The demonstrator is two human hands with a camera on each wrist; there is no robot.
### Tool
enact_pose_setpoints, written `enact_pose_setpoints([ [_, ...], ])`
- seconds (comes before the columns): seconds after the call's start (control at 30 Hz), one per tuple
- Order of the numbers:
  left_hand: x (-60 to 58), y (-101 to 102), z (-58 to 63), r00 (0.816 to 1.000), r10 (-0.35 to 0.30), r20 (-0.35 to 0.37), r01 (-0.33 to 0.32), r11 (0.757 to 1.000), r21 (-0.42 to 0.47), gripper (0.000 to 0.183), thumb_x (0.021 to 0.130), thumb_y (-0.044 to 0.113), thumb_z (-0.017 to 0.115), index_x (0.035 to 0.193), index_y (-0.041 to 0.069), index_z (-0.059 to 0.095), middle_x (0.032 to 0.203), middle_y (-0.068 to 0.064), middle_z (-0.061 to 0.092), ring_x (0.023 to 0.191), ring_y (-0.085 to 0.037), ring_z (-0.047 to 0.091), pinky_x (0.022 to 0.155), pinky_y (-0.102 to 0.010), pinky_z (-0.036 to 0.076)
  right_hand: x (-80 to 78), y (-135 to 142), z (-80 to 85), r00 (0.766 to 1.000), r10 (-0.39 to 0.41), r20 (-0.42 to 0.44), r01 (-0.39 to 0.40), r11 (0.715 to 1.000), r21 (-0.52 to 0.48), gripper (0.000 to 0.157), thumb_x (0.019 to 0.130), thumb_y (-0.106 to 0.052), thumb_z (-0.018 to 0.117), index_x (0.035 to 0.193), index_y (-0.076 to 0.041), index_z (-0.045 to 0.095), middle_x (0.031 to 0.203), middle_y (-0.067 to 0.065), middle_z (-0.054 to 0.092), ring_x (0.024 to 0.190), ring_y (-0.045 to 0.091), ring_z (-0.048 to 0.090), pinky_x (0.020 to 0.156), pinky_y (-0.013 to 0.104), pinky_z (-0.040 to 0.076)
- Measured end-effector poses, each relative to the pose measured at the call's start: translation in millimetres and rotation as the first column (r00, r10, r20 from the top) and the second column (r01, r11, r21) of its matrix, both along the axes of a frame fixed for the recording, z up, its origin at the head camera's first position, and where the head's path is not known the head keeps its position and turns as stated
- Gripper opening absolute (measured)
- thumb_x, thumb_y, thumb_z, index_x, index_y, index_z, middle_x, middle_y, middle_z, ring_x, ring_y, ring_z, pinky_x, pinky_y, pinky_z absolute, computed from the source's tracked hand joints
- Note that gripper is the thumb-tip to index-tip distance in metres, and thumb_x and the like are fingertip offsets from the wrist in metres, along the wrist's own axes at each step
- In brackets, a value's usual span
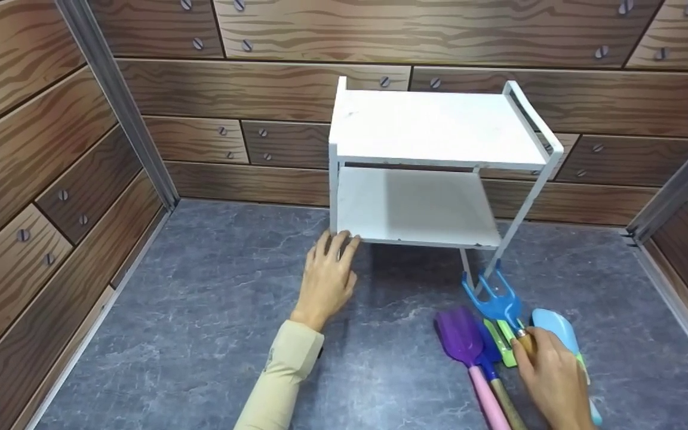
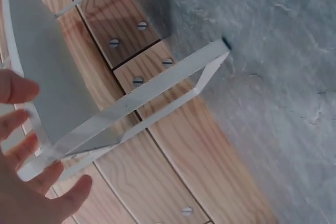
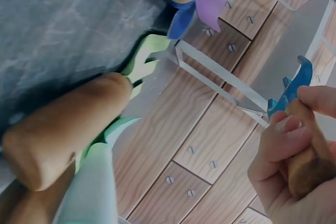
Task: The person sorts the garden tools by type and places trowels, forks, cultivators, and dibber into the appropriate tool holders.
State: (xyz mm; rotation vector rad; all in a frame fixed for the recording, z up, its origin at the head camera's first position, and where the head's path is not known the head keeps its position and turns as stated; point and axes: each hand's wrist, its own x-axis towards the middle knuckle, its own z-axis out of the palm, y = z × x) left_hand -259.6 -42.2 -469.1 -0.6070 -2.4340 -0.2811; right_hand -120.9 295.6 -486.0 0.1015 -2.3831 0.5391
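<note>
A small white two-tier shelf cart (image 1: 433, 128) stands near the back wall. My left hand (image 1: 326, 286) is at its lower left front corner, fingers loosely bent and spread at the leg and lower shelf edge; in the left wrist view the hand (image 2: 31, 182) is beside the white frame (image 2: 142, 90). My right hand (image 1: 553, 373) grips a blue hand fork (image 1: 502, 306) by its wooden handle (image 3: 307, 156), tines toward the cart's right leg. Beneath and beside it lie a purple shovel (image 1: 460, 334) with pink handle, a dark blue tool (image 1: 488, 352), a green fork (image 1: 502, 346) and a light blue trowel (image 1: 556, 325).
Wood-patterned panels (image 1: 320, 36) enclose the back and both sides, with metal posts (image 1: 123, 101) at the corners. The floor (image 1: 200, 310) is grey with a marbled pattern. Wooden tool handles (image 3: 68, 129) appear close up in the right wrist view.
</note>
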Motion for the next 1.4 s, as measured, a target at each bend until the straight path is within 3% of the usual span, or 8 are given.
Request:
enact_pose_setpoints([
  [0.23, 1.1, 3.7, -5.2, 1.000, -0.024, -0.009, 0.025, 0.995, 0.095, 0.058, 0.083, 0.008, 0.074, 0.139, 0.006, 0.057, 0.139, -0.013, 0.053, 0.133, -0.042, 0.046, 0.098, -0.051, 0.052, -4.9, -2.6, 6.1, 0.998, 0.025, -0.050, -0.025, 1.000, -0.009, 0.025, 0.077, -0.001, 0.076, 0.096, 0.010, 0.065, 0.080, 0.021, 0.063, 0.061, 0.036, 0.057, 0.051, 0.059, 0.047],
  [0.63, 1.6, 5.0, -11.8, 0.999, -0.031, 0.038, 0.026, 0.992, 0.125, 0.067, 0.080, 0.007, 0.076, 0.143, 0.006, 0.054, 0.144, -0.015, 0.048, 0.138, -0.043, 0.040, 0.096, -0.051, 0.054, -12.3, -6.1, 13.2, 0.999, 0.023, -0.035, -0.024, 0.999, -0.035, 0.024, 0.079, -0.001, 0.077, 0.097, 0.011, 0.066, 0.083, 0.023, 0.064, 0.067, 0.041, 0.061, 0.056, 0.063, 0.049],
  [1.03, 0.6, 4.5, -13.7, 0.999, -0.032, 0.019, 0.029, 0.989, 0.143, 0.067, 0.078, 0.005, 0.076, 0.141, 0.005, 0.054, 0.142, -0.016, 0.049, 0.137, -0.043, 0.041, 0.100, -0.049, 0.052, -25.7, -16.1, 21.8, 0.999, 0.047, -0.007, -0.047, 0.998, -0.041, 0.022, 0.081, 0.002, 0.077, 0.096, 0.012, 0.066, 0.078, 0.020, 0.062, 0.061, 0.033, 0.057, 0.050, 0.052, 0.046],
  [1.4, 1.0, 4.5, -14.8, 0.999, -0.036, -0.025, 0.039, 0.989, 0.140, 0.063, 0.079, 0.005, 0.073, 0.140, 0.005, 0.056, 0.141, -0.015, 0.051, 0.135, -0.042, 0.042, 0.093, -0.049, 0.056, -33.6, -20.8, 27.0, 0.998, 0.068, -0.012, -0.069, 0.997, -0.026, 0.021, 0.078, 0.005, 0.077, 0.094, 0.011, 0.066, 0.074, 0.015, 0.058, 0.055, 0.023, 0.051, 0.045, 0.040, 0.043],
])
